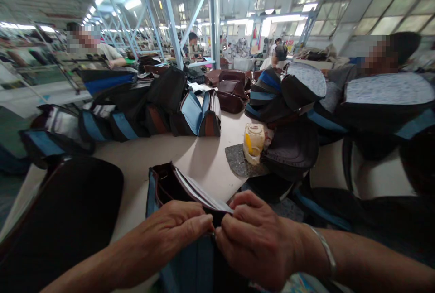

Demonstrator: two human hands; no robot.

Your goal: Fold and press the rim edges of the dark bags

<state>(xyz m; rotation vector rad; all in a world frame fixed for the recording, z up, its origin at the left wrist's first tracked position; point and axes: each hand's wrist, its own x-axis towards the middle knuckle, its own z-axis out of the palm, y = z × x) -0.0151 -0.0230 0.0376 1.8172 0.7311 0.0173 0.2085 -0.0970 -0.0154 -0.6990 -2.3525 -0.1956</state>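
In front of me stands a dark bag with blue panels, its mouth open and a pale lining showing inside. My left hand lies over the near rim, thumb and fingers closed on the edge. Right beside it, my right hand is curled tightly at the same rim, its fingertips pinching the edge. A small metallic piece shows between the two hands; its kind is too small to tell. The fingertips partly cover the spot where they meet.
A pale worktable carries a row of blue-and-black bags. A cream container with a yellow tool sits on a dark slab. Brown bags lie behind. More bags crowd the right; a dark panel is at left. Several people work nearby.
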